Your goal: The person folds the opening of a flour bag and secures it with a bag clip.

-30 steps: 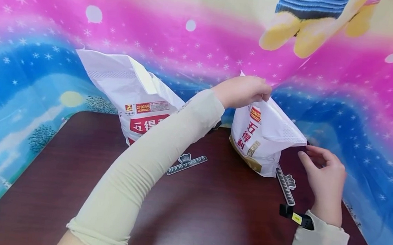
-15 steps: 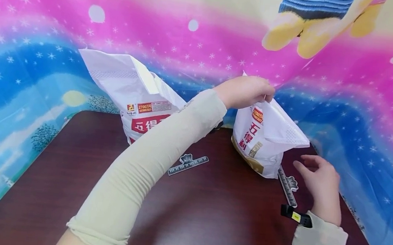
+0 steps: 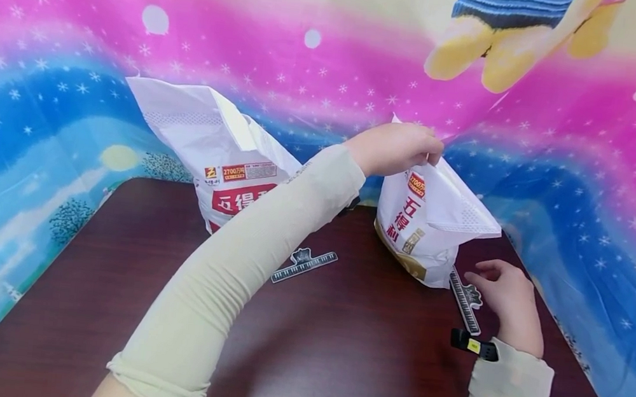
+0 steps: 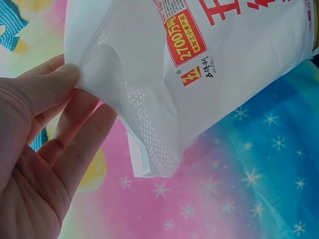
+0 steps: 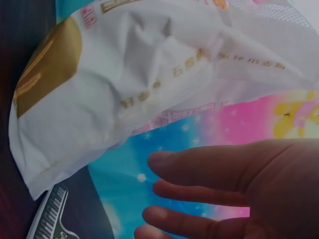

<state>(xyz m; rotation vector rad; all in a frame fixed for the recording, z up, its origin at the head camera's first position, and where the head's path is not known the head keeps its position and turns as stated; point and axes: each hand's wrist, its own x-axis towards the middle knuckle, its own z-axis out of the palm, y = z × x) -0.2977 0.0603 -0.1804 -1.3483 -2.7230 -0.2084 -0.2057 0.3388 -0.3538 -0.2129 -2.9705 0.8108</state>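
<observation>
A white flour bag point(image 3: 443, 214) with red lettering and a gold band stands at the right of the table. My left hand point(image 3: 394, 148) pinches its folded top edge; the left wrist view shows the thumb point(image 4: 62, 77) on one side of the bag's rim and fingers on the other. Lower down, my right hand point(image 3: 506, 300) holds nothing, its fingers relaxed and apart. Nearest to it is a clip point(image 3: 466, 302) with a piano-key pattern, lying beside the bag's base. In the right wrist view that clip point(image 5: 49, 214) shows partly below the bag's corner.
A second white flour bag point(image 3: 187, 122) stands at the left, partly hidden behind my left sleeve point(image 3: 242, 268). Another piano-key clip point(image 3: 304, 266) lies mid-table. A printed cloth point(image 3: 251, 58) hangs behind and around the dark wooden table point(image 3: 361, 349).
My right hand has left the bag's near top corner and moved down and a little left toward the clip. The left hand keeps its pinch on the bag's top.
</observation>
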